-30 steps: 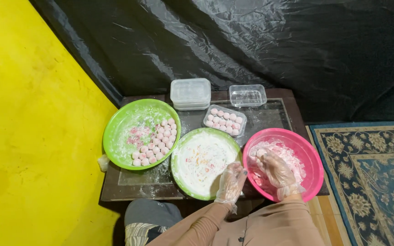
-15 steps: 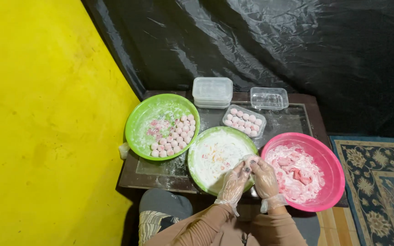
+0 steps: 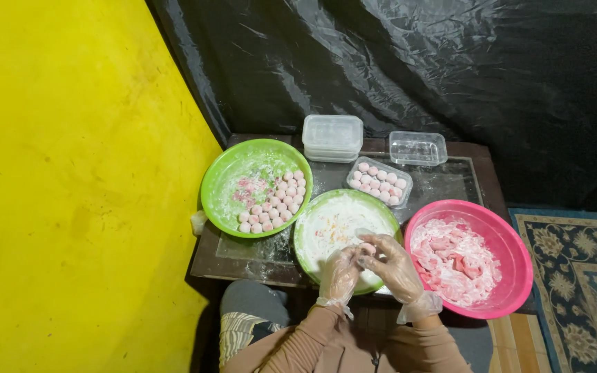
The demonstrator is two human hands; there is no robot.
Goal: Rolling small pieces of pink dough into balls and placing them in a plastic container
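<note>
Both my hands wear clear plastic gloves. My left hand (image 3: 340,271) and my right hand (image 3: 394,266) meet over the near rim of a green floured bowl (image 3: 312,224), pinching a small pink dough piece (image 3: 367,249) between them. To the right stands a pink basin (image 3: 509,238) with a pink and white floury dough mass (image 3: 454,259). At the left, a larger green bowl (image 3: 219,176) holds several small pink dough balls (image 3: 274,204).
A clear tray (image 3: 378,181) filled with pink balls sits behind the middle bowl. Stacked lidded containers (image 3: 332,137) and an empty clear container (image 3: 417,147) stand at the back of the small dark table (image 3: 464,181). Yellow wall on the left, black sheet behind, patterned rug (image 3: 582,276) on the right.
My right hand has left the pink basin and joined my left hand over the middle green bowl with a piece of dough. The view has shifted to the left.
</note>
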